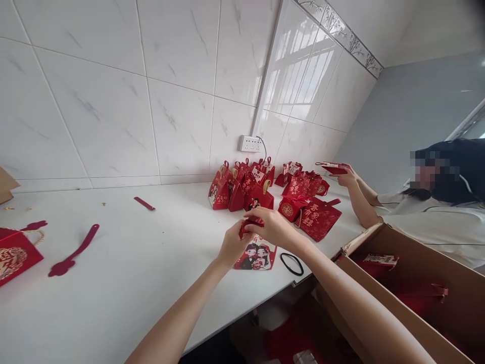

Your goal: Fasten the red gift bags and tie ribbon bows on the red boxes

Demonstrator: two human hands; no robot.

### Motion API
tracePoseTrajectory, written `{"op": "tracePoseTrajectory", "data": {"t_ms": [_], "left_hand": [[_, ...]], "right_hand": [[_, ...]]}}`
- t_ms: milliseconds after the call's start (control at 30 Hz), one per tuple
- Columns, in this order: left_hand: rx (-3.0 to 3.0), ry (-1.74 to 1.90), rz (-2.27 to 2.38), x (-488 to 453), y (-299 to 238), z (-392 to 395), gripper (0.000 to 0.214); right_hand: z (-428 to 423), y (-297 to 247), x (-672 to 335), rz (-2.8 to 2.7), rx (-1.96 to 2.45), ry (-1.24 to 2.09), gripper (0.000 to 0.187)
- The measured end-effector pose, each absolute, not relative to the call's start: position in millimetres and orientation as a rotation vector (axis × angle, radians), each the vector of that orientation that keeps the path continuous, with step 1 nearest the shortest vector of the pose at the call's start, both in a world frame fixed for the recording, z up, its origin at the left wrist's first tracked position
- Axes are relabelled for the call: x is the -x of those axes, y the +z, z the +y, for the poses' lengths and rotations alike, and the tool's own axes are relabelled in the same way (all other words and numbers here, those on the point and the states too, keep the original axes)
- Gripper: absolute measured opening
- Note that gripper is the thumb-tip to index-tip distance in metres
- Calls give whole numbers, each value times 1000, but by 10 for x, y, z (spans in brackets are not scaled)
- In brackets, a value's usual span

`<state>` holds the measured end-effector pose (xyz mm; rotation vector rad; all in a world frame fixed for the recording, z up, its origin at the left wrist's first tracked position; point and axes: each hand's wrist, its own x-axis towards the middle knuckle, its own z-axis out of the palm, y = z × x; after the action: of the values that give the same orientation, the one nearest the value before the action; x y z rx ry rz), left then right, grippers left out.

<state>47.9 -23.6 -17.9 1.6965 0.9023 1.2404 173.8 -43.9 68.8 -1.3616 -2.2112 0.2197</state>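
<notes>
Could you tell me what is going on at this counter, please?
A person's left hand and right hand pinch the top of a red gift box on the white counter. More red boxes are grouped by the wall. A co-worker's hand holds another box at the right, near an open carton.

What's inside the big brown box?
Inside the cardboard box lie red paper pieces and a small printed card. Its near wall hides the bottom, and the far end runs out of the picture.
</notes>
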Motion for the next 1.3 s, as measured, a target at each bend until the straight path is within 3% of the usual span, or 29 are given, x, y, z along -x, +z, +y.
{"op": "tracePoseTrajectory", "data": {"t_ms": [167,333,500,633,700,900,1000,1133,1300], "left_hand": [[-1632,1236,905,-536,-204,-290,19],[-1600,1232,862,-514,-185,-299,27],[-1687,1172,864,-428,-89,-230,26],[-1872,951,813,-368,124,-152,22],[-2001,868,812,-374,257,-127,27],[-2309,754,921,-445,456,-138,12],[-2341,753,987,-452,432,-154,16],[-2357,779,1006,-462,390,-162,17],[-2327,784,1010,-478,389,-169,16]], "right_hand": [[-429,570,-1846,-1875,1341,435,10],[-482,427,-2058,-1561,1313,479,24],[-546,342,-2149,-1665,1285,590,33],[-578,364,-2103,-1785,1377,475,15],[-576,376,-2066,-1793,1391,409,18],[-654,292,-2203,-1658,1352,323,24],[-817,109,-2445,-1520,1520,287,26],[-1067,-291,-2701,-1750,1886,290,15],[-1115,-667,-2817,-1844,1944,179,19]]}}
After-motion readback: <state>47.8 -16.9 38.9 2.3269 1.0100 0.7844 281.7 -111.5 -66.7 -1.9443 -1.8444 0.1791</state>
